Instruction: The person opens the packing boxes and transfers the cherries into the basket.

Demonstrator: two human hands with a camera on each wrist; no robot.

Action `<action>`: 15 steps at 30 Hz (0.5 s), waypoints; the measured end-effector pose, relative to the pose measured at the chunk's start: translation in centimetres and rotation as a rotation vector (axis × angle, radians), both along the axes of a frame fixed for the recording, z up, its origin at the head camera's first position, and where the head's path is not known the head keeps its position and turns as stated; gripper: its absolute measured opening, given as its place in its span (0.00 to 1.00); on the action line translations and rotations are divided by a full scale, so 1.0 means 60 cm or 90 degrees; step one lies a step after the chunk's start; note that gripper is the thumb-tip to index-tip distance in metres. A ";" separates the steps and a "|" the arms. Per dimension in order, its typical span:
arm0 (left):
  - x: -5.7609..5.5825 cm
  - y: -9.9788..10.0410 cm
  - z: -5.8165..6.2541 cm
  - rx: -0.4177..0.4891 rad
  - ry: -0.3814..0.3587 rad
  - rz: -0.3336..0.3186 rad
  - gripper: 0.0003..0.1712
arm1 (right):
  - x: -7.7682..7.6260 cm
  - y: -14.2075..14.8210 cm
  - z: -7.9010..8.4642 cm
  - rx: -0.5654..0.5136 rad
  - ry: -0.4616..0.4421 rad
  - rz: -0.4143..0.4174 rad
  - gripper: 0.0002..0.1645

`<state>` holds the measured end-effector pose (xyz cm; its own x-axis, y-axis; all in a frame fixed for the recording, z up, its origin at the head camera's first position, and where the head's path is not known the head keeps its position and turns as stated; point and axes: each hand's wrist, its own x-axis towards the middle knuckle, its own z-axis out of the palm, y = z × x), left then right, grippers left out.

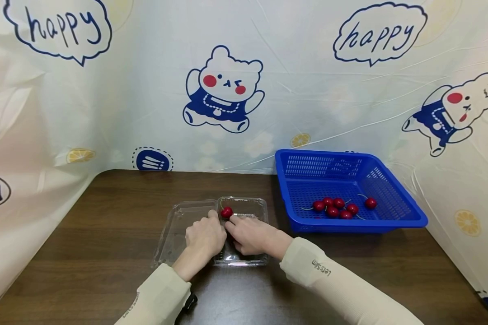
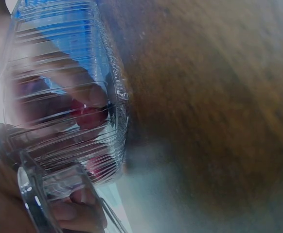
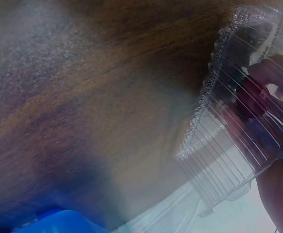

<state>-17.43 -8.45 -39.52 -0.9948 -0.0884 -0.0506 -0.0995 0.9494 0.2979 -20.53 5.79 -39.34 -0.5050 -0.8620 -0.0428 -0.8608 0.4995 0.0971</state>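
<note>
A clear plastic clamshell box [image 1: 264, 212] lies unfolded on the table, its lid [image 1: 179, 216] spread to the left. My left hand [image 1: 205, 234] grips the box at the fold between lid and tray; its curled fingers [image 2: 78, 216] show in the left wrist view. One red cherry [image 1: 226, 212] with a stem lies in the tray's far left corner. Down inside the tray, my right hand [image 1: 250, 234] pinches another cherry [image 3: 252, 97], seen through the ribbed wall in the right wrist view. From the head, that cherry is hidden by the hand.
To the right at the back stands a blue plastic basket [image 1: 284, 194] holding several cherries [image 1: 332, 211]. A brown wooden table [image 1: 85, 253] runs beneath everything. Behind it hangs a printed curtain [image 1: 146, 90].
</note>
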 end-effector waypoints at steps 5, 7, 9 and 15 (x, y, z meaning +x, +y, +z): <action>-0.001 0.001 0.001 0.000 -0.003 0.000 0.12 | 0.000 0.002 -0.001 -0.001 -0.008 -0.001 0.14; -0.001 0.001 0.001 0.000 -0.004 -0.001 0.12 | -0.001 0.003 -0.002 0.000 -0.009 -0.002 0.14; -0.001 0.001 0.002 -0.001 -0.004 -0.001 0.13 | -0.002 0.002 -0.002 -0.002 -0.008 -0.003 0.14; -0.001 0.002 0.001 0.000 -0.011 -0.002 0.13 | -0.001 0.003 -0.004 0.004 -0.010 -0.014 0.14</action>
